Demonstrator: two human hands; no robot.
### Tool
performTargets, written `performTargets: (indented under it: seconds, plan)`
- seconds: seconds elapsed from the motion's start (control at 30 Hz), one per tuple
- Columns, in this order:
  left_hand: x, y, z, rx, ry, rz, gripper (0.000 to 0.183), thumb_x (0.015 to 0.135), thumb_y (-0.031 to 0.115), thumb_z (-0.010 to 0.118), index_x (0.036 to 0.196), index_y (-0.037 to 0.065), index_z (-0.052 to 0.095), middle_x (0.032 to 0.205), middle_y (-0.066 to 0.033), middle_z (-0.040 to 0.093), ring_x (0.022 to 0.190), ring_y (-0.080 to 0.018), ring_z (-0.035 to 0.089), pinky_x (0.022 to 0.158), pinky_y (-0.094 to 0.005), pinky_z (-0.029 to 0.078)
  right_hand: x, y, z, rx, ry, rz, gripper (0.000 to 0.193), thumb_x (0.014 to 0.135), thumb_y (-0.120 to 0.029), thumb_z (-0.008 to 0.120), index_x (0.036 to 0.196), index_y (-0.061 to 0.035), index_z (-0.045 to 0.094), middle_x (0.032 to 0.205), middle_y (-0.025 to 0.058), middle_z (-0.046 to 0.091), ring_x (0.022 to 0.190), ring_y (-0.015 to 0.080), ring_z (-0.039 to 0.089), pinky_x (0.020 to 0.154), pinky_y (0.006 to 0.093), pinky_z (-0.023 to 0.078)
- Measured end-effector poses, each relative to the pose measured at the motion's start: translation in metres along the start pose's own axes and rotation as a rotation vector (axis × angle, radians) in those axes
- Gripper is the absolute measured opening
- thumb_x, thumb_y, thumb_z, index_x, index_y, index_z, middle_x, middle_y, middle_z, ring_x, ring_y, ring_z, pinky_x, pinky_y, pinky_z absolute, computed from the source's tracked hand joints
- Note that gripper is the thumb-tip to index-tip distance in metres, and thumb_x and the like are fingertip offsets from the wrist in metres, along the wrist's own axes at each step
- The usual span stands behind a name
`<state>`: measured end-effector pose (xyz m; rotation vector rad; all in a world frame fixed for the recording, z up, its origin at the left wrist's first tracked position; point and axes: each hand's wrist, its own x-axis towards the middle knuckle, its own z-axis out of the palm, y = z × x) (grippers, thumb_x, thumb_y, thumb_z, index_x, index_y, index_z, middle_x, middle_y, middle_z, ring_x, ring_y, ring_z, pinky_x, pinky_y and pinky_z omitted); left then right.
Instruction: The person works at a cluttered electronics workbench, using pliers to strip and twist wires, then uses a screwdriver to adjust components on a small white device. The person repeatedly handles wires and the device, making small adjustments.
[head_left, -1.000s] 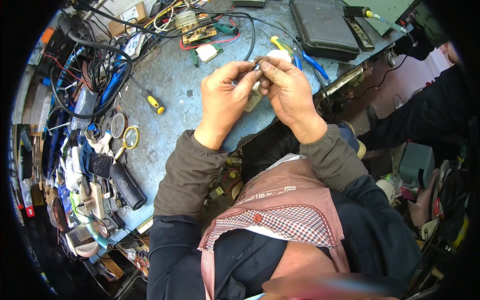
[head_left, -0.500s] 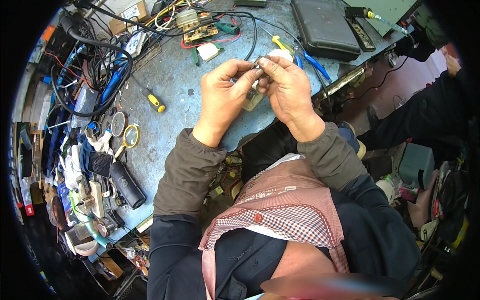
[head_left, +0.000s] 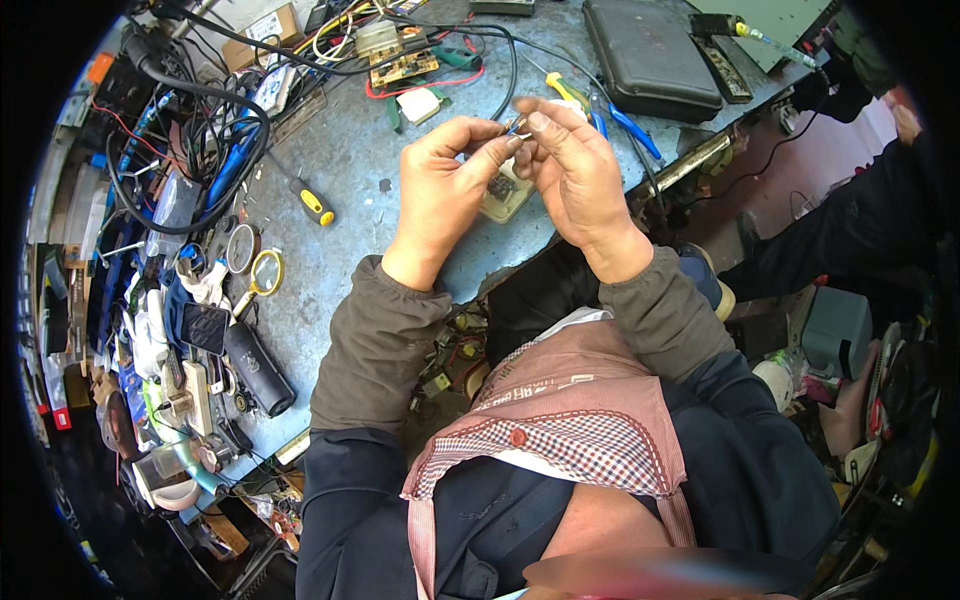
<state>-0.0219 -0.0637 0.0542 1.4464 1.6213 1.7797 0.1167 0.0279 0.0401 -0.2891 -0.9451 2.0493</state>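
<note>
Close together above the front part of the bench, both my hands are raised. My left hand [head_left: 440,190] pinches a small thin part [head_left: 517,128] between thumb and fingers; it shows a bit of blue and a pale tip, and its kind is too small to make out. Beside it, my right hand [head_left: 582,180] has thumb and forefinger slightly apart, with its other fingers curled below. Under the hands sits a small clear plastic box [head_left: 508,200] with dark little pieces in it, partly covered by them.
Beyond the hands lie a circuit board [head_left: 405,68], a white block [head_left: 418,105], blue-handled pliers [head_left: 632,132] and a black case [head_left: 650,60]. On the left are a yellow screwdriver [head_left: 313,203], magnifiers [head_left: 266,271], a black bottle [head_left: 258,370] and tangled cables. Another person's leg [head_left: 820,235] is at right.
My right thumb and forefinger have loosened and spread from the small part, the forefinger lifting. The right hand shifted slightly right, so more of the plastic box shows. My left hand keeps its pinch.
</note>
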Motion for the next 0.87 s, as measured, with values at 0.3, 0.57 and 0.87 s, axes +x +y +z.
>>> performTargets:
  seconds: [0.3,0.57,0.87]
  plan:
    - [0.008,0.003,-0.017,0.06,-0.146,0.072,0.013,0.099,0.008,0.083,0.107,-0.002,0.081,0.095,-0.005,0.081,0.089,-0.0105,0.073,0.082,-0.0287,0.059,0.002,0.0,0.004,-0.277,-0.079,-0.081,0.013,0.105,-0.01,0.077,0.113,0.0014,0.077,0.097,0.0021,0.076,0.087,0.0077,0.067,0.078,0.0237,0.053]
    - [0.03,-0.001,-0.065,-0.092,-0.19,-0.104,0.014,0.096,0.01,0.088,0.105,0.001,0.082,0.091,0.0023,0.078,0.083,-0.0061,0.067,0.074,-0.0256,0.053,0.018,-0.049,-0.04,-1.253,-0.542,-0.487,0.068,0.086,-0.008,0.088,0.15,-0.0054,0.065,0.154,0.0143,0.066,0.147,0.0314,0.057,0.126,0.0475,0.042]
    - [0.03,-0.016,-0.084,-0.476,-0.266,-0.314,0.027,0.106,0.02,0.08,0.127,0.005,0.071,0.112,-0.0095,0.08,0.091,-0.0224,0.082,0.081,-0.0308,0.069,0.053,-0.027,-0.066,-1.585,-0.632,-0.58,0.066,0.085,-0.036,0.09,0.145,-0.0142,0.071,0.148,0.0125,0.069,0.15,0.0342,0.056,0.136,0.0614,0.022]
